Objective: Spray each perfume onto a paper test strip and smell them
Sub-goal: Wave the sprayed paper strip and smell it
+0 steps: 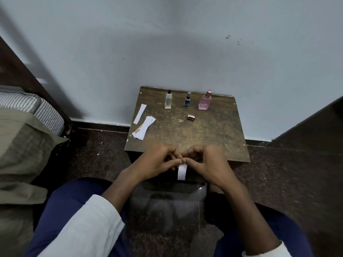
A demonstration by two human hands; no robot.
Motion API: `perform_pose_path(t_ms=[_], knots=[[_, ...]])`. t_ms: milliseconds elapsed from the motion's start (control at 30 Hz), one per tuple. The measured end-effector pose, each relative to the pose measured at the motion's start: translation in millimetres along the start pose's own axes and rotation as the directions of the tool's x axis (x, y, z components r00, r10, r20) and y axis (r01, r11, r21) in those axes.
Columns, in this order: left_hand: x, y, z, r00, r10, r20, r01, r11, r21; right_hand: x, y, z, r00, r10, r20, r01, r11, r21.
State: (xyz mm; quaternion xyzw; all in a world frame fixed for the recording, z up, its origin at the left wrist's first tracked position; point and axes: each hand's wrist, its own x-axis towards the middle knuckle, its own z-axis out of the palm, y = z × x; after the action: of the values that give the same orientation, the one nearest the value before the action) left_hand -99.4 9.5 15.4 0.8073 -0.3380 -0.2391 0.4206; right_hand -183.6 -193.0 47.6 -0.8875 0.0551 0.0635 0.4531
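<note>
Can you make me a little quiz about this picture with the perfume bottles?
1. True or false: the pink bottle stands left of the clear bottle.
2. What do the left hand and the right hand pinch together? A) a paper strip B) the small blue bottle C) the pink cap
3. Fill in: the pink cap lies on its side on the ____.

Key:
1. False: the pink bottle is the rightmost, with the blue bottle in the middle.
2. A: both hands hold one paper strip at the near edge of the table.
3. Table, in front of the bottles.
</note>
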Motion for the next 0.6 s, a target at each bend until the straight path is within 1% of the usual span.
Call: perform_pose_path(t_ms=[67, 133, 200, 267, 333, 433, 533, 600], knots=[[-2.6, -0.7, 2.9, 1.0, 0.003, 0.031, -0.003, 1.0, -0.004, -7.4, 7.2, 2.6, 0.994, 0.099, 0.049, -0.105, 0.984, 0.141], [-2.9, -2.0, 6.1, 1.0, -0.006, 0.026, 0.006, 1.0, -0.029, -10.1, 14.7, 1.7, 0.981, 0.166, 0.099, -0.188, 0.936, 0.297], [-3.0, -3.4, 9.1, 0.999, -0.045, 0.011, 0.046, 0.992, -0.116, -7.8, 22.3, 0.1, 0.974, 0.2, 0.104, -0.225, 0.893, 0.389], [-2.8, -5.5, 10.2, 0.997, -0.078, 0.009, 0.078, 0.978, -0.193, -2.1, 26.7, -1.0, 0.972, 0.231, 0.043, -0.226, 0.87, 0.438], [-1.8, -8.2, 8.7, 0.994, -0.107, 0.029, 0.111, 0.97, -0.215, 3.9, 29.6, -2.8, 0.967, 0.253, -0.023, -0.206, 0.835, 0.51], [-1.0, -12.3, 7.2, 0.986, -0.138, 0.092, 0.155, 0.965, -0.213, 12.1, 33.1, -8.7, 0.954, 0.286, -0.088, -0.183, 0.79, 0.585], [0.0, -16.9, 7.6, 0.983, -0.121, 0.141, 0.148, 0.969, -0.199, 19.8, 35.1, -14.2, 0.943, 0.312, -0.117, -0.167, 0.746, 0.645], [0.7, -20.1, 7.3, 0.983, -0.117, 0.14, 0.143, 0.97, -0.194, 22.9, 35.3, -15.7, 0.942, 0.31, -0.128, -0.161, 0.753, 0.639]])
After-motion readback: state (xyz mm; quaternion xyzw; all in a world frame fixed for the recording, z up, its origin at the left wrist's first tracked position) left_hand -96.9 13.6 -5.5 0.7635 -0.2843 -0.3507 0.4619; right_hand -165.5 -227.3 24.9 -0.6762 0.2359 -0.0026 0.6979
